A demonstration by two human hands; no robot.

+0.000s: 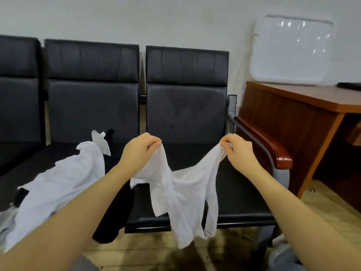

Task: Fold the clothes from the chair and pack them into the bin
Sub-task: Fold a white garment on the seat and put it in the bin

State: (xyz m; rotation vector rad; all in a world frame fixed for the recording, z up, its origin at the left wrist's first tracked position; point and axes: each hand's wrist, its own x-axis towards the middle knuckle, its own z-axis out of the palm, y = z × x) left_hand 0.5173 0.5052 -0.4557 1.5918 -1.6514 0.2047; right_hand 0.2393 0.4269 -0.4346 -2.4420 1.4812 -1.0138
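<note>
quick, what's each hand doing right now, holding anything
Left hand: closed, pinching one top corner of the white garment.
Right hand: closed, pinching the other top corner of the same garment, held up over the black seat.

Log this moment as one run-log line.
step: spreading | left hand: pinches white shirt | right hand: pinches same shirt | shirt: hanging over chair seat | bin: not in view

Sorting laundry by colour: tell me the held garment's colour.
Plain white garment, head view.
</note>
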